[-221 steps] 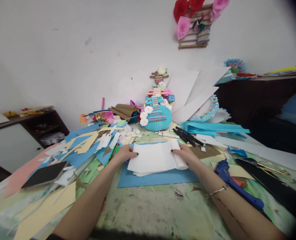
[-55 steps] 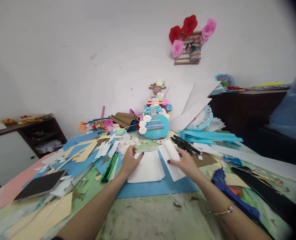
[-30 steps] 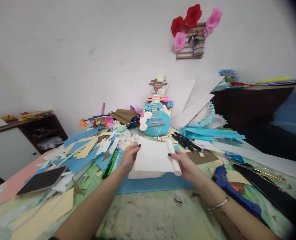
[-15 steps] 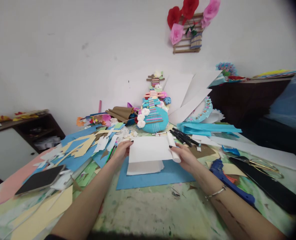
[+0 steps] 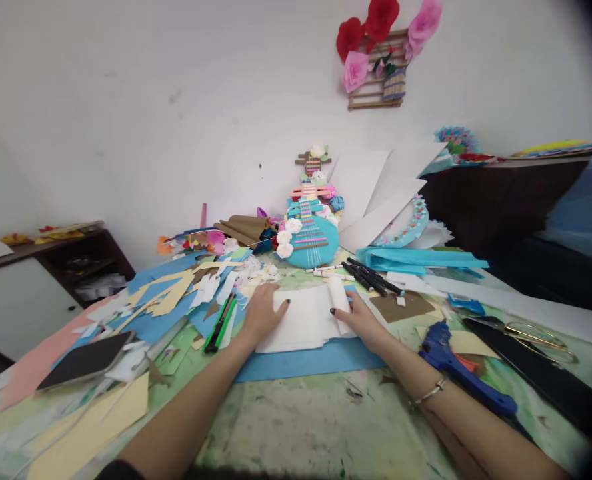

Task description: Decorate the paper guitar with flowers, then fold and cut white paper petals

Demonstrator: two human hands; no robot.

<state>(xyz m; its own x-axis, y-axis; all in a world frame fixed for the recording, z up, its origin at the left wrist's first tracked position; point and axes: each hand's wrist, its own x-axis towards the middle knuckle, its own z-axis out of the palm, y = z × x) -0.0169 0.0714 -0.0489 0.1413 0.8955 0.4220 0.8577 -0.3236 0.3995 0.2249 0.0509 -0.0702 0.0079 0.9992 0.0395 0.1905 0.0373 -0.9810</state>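
Observation:
In front of me, a length of white paper (image 5: 301, 327) lies folded over itself on a blue sheet (image 5: 306, 365), its right end wound into a roll (image 5: 338, 299). My left hand (image 5: 265, 312) rests on the paper's left side, thumb spread away from the fingers. At the other end, my right hand (image 5: 362, 320) grips the paper roll, thumb on the near side and fingers around the right. A green utility knife (image 5: 221, 323) lies left of my left hand. Black pens (image 5: 369, 275) lie beyond my right hand.
A blue glue gun (image 5: 456, 367) and gold-handled scissors (image 5: 536, 337) lie to the right. On the left are a phone (image 5: 86, 360) and paper scraps (image 5: 176, 293). A turquoise lute-shaped craft (image 5: 316, 243) stands at the back by the wall.
The white paper, held up before, has come down onto the blue sheet. My left hand has gone from pinching its edge to resting on it; my right hand stays at the roll.

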